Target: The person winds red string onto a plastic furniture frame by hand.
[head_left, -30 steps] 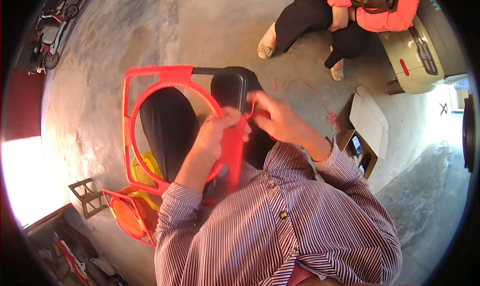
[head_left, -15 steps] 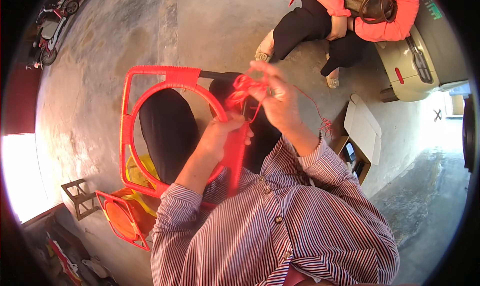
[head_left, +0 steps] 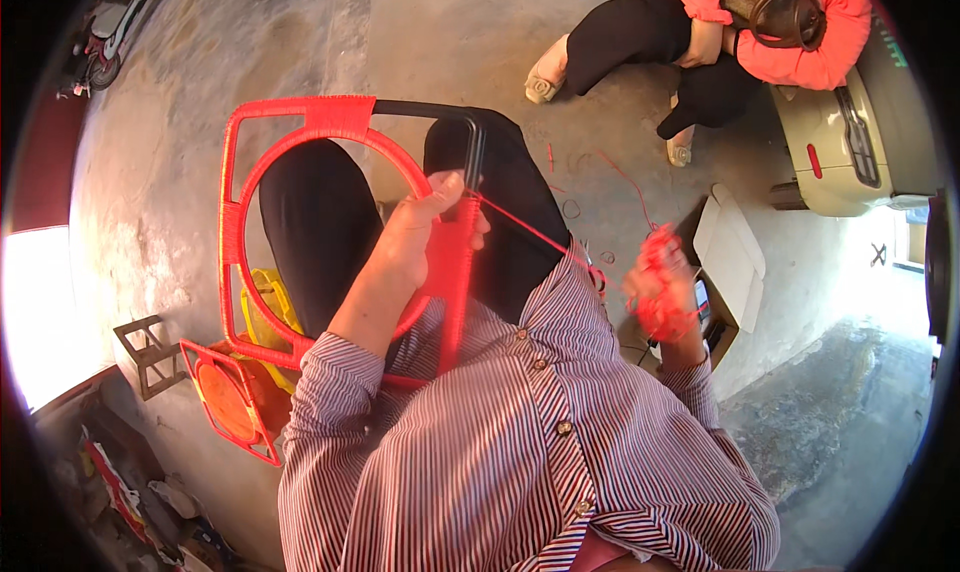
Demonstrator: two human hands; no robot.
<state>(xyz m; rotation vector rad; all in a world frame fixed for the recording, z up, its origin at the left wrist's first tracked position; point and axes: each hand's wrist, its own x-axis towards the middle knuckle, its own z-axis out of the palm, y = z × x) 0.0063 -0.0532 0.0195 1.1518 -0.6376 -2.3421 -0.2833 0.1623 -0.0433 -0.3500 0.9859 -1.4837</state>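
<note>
Lower left of the frame: a brown open bracket (head_left: pixel 148 357) stands on the floor, with a small red frame with an orange disc (head_left: pixel 222 400) just beside it. Left of centre is the large frame (head_left: pixel 338 119), over the person's knees; red cord covers its left and top-left bars, while the black bar (head_left: pixel 425 109) at its top right is bare.

At centre, the left hand (head_left: pixel 412 237) is closed about the frame's right side, thumb uppermost, close to where red wrapping meets bare black. Red cord (head_left: pixel 530 230) runs from that point, apparently taut, to the right of centre. There the right hand (head_left: pixel 672 297) appears curled around a loose cord bundle (head_left: pixel 658 272); blur hides the exact finger positions. An open carton (head_left: pixel 728 257) lies just beyond it.

Assessment: the step in hand appears to be tensioning a turn of cord. Good practice would be to keep the left thumb pressed on the newest turn, pull evenly, seat each turn against its neighbour without overlap, and keep the bundle free of snags.
</note>
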